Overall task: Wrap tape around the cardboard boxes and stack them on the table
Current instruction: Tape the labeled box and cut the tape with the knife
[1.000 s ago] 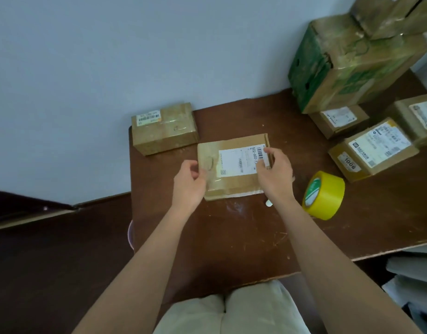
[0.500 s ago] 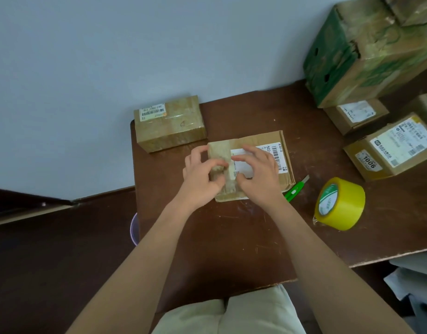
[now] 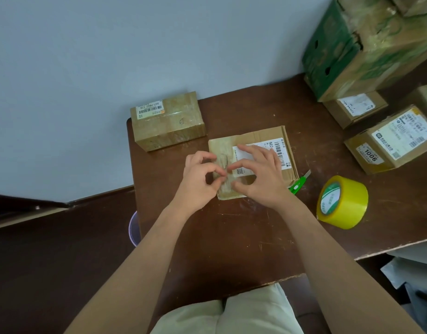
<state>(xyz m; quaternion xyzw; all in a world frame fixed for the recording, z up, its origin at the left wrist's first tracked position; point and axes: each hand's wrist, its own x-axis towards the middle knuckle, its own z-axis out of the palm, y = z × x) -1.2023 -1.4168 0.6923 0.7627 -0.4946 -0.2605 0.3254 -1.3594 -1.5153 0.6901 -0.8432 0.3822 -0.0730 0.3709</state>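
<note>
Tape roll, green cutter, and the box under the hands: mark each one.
tape roll [image 3: 349,201], head view, yellow outer band
green cutter [image 3: 298,184], head view, green handle
box under the hands [image 3: 265,136], head view, bare top near far edge

At right of the frame, a small sticker [image 3: 370,155] on a cardboard box [image 3: 385,143] reads "1006" — upside down. The centre box [image 3: 255,150] label [image 3: 277,150] shows "502" beside a barcode — the rest is unreadable.

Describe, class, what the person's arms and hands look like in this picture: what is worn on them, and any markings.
Both forearms are bare from the frame's bottom edge to the wrist, with no sleeve in view. The left hand and right hand wear no gloves, and no rings, watch, bracelets or markings show. Pale trousers cover the lap below.
</note>
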